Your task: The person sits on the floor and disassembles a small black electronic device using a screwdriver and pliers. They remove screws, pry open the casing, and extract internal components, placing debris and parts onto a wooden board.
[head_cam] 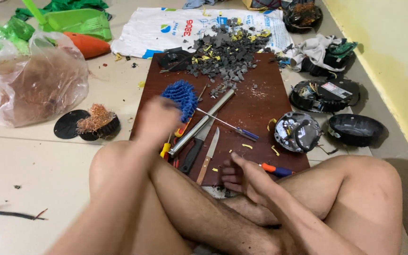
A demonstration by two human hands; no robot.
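Seated cross-legged on the floor, a person works over a brown board [256, 108] strewn with tools.

The blurred left hand [156, 119] touches a blue fluffy cloth [182, 97] at the board's left side, its grip impossible to tell; the right hand [240, 175], loosely curled and holding nothing, rests near 2 knives [203, 151] and a metal tube [201, 123].

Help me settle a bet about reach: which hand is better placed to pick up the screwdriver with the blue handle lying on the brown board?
Probably the right hand: it rests open at the board's near edge, close to the screwdriver. The left hand, blurred, is already on the blue brush.
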